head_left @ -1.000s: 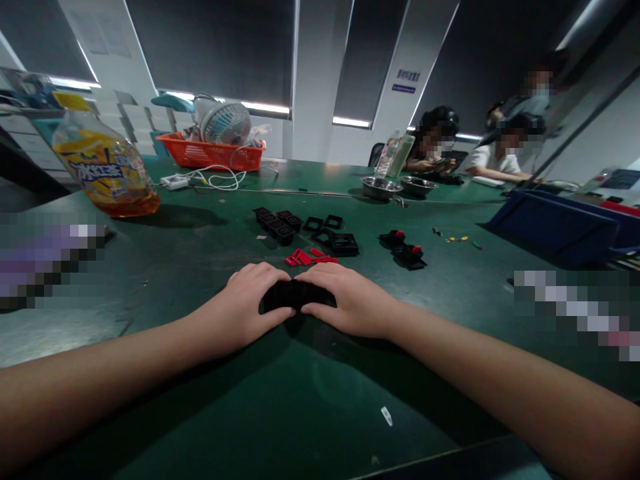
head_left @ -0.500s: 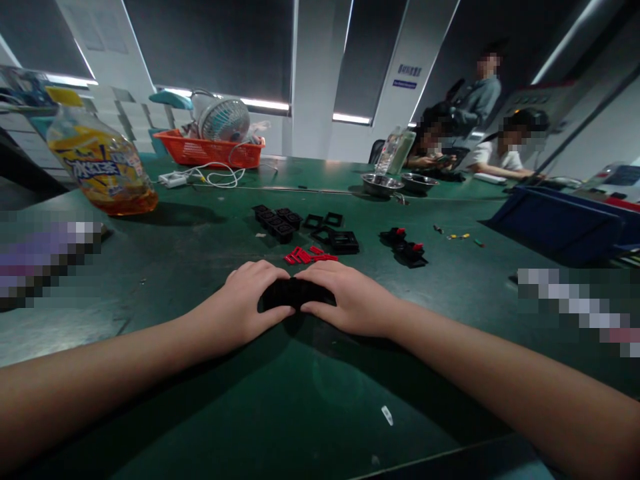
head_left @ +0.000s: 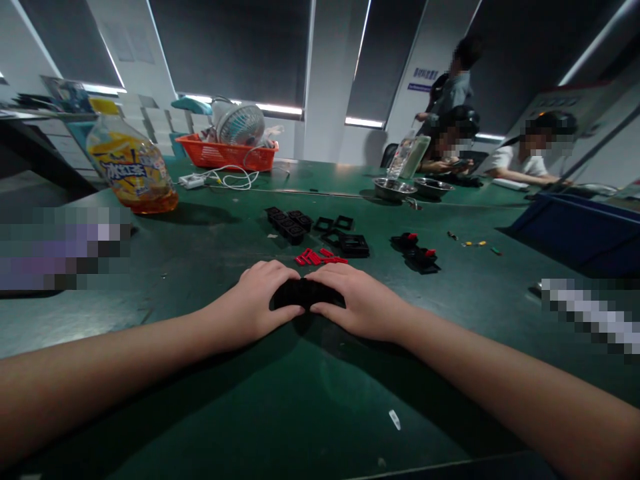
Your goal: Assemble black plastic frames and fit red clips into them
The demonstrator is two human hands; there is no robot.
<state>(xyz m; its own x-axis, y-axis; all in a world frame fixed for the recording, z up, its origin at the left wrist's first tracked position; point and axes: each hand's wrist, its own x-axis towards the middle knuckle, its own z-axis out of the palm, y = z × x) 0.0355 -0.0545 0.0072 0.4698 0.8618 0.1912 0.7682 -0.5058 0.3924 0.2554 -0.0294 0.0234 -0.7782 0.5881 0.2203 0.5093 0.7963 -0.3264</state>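
Note:
My left hand (head_left: 260,297) and my right hand (head_left: 357,299) meet at the middle of the table, fingers curled over the far side and thumbs on the near side. Between them is a dark black plastic part (head_left: 304,292), gripped from both ends; its shape is mostly hidden by the hands and shadow. Just beyond the fingertips lie several small red plastic pieces (head_left: 314,257). Farther back are a cluster of black block-shaped parts (head_left: 289,225), black square frames (head_left: 344,223) and a thicker black frame (head_left: 354,245). To the right sit black parts with red tabs (head_left: 421,258).
A bottle of amber drink (head_left: 137,170) stands at left, near a white cable (head_left: 240,179) and an orange basket (head_left: 227,157) holding a fan. Metal bowls (head_left: 395,189), a blue bin (head_left: 580,230) and small coloured bits (head_left: 475,244) are to the right. Several people are across the table.
The camera view has turned slightly left, so everything sits farther right in the picture. Both hands keep the same grip on the black part. A standing person in the background has shifted.

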